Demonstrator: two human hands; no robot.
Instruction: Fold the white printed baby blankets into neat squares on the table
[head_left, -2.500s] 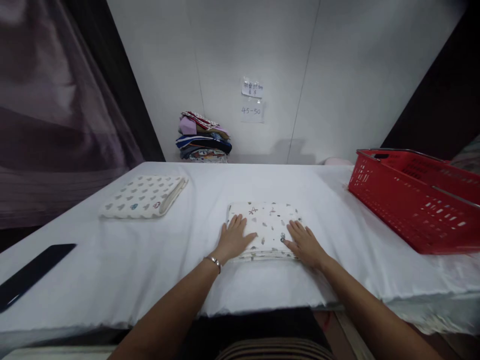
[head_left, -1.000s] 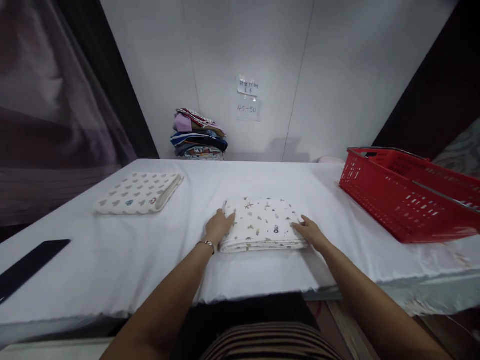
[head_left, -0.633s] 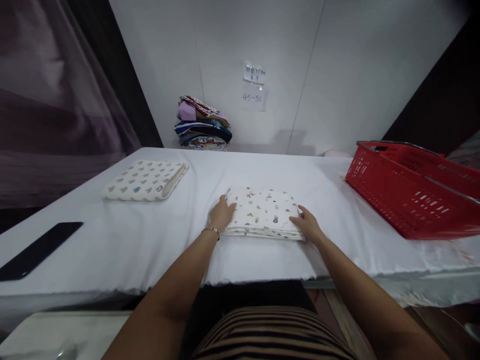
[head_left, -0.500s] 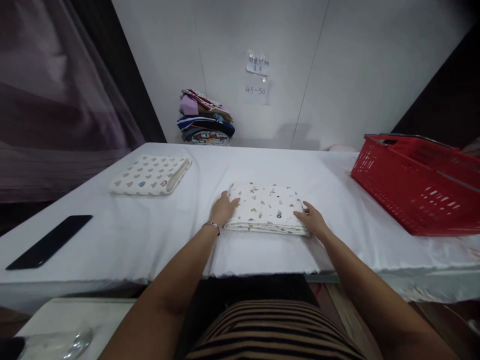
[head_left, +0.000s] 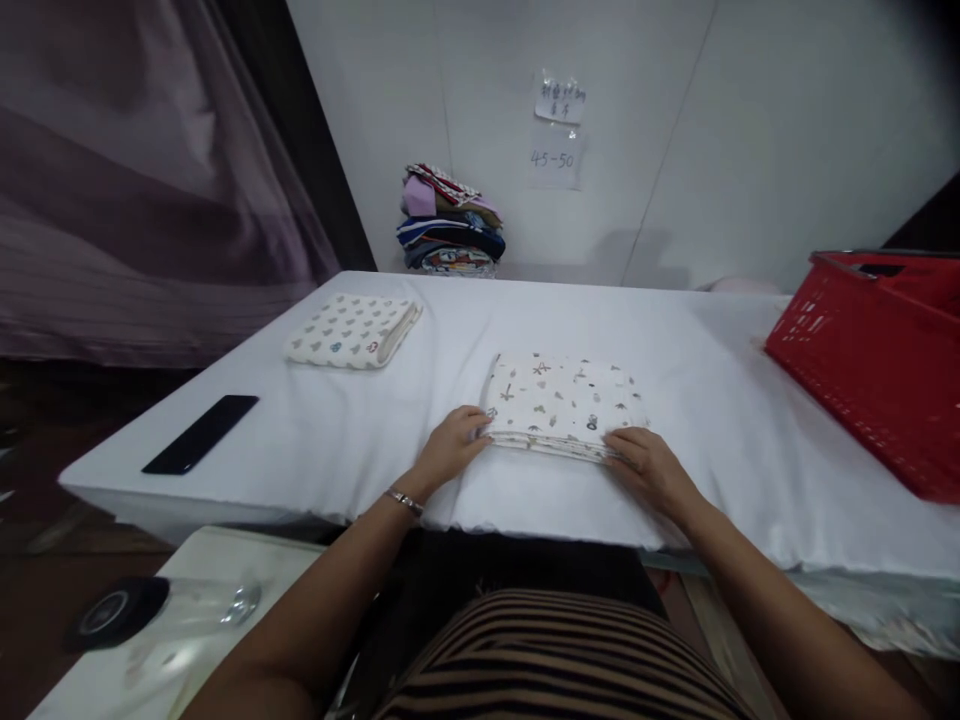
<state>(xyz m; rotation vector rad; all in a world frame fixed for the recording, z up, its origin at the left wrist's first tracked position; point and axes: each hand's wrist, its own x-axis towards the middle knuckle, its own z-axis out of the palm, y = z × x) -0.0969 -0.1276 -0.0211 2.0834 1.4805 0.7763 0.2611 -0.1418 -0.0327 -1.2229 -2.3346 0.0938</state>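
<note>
White cloth (head_left: 562,395) lies on tabletop (head_left: 360,425), folded in layers; folding looks done, near-edge layers not quite flush. Left hand (head_left: 454,442) pinches near left corner, right hand (head_left: 654,470) near right. Cream cloth (head_left: 349,328), farther left, also folded.

Looks like a white cloth (head_left: 562,395) with small scattered prints; lies flat on the table (head_left: 585,315), folded into a rectangle, showing layers along the near edge.

red basket (head_left: 874,365) blocks r side; free lane btwn it & ctr cloth (head_left: 566,395)
</note>
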